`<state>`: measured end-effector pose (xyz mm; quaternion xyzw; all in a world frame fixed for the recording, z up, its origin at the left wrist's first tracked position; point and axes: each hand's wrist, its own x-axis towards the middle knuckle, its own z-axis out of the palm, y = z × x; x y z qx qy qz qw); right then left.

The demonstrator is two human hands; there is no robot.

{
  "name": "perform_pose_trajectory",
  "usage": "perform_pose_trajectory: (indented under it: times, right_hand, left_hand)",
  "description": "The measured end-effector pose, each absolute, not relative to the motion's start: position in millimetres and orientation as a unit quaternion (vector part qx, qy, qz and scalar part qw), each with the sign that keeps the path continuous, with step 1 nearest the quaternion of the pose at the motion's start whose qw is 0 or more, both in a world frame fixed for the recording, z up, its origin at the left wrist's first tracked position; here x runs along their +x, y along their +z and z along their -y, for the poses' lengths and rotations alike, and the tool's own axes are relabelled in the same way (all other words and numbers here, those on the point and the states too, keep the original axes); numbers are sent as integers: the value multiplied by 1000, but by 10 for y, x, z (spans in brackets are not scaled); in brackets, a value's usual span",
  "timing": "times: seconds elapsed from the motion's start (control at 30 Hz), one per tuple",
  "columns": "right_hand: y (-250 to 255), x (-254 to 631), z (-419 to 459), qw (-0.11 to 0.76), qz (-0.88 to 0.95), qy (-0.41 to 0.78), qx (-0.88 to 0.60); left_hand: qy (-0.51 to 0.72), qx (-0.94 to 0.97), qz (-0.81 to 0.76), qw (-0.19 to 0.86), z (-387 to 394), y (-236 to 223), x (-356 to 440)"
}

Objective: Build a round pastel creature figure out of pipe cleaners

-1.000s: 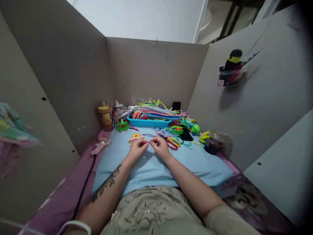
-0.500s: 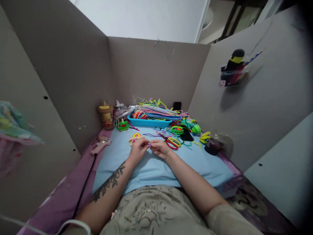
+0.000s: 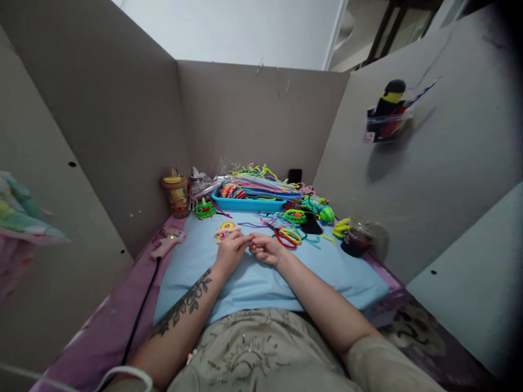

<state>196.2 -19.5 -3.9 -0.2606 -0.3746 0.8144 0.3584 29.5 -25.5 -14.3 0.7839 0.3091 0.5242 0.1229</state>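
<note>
Both hands are pinching together, left hand (image 3: 229, 249) and right hand (image 3: 266, 249) gripping a tiny purple piece (image 3: 250, 242) between their fingertips, mostly hidden so can't tell its shape. Red-looped scissors (image 3: 285, 243) lie just beyond the right hand, and a blue tray (image 3: 253, 205) of pipe cleaners (image 3: 267, 184) sits farther ahead of both.

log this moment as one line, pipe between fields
left hand: pinches purple bit | right hand: fingers on same bit | scissors: on cloth, beyond right hand | tray: farther back, holds strips
</note>
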Motion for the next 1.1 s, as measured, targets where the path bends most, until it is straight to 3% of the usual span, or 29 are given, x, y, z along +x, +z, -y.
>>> perform_pose_trajectory:
  times: [0.4,0.7,0.87,1.1]
  right_hand:
    - [-53,1871,239,430,445,724,-304]
    - [-82,1815,258,587,578,439,-358]
    - [-56,1805,348,580,662,310,-360]
    - [-46,1815,377,567,704,231,-359]
  left_hand:
    - [524,755,-360,158,301,-62,318]
    - [519,709,-393,273,262,-41,323]
    - [494,697,-377,358,230,-43,314]
    - [497,668,-378,404,249,8,303]
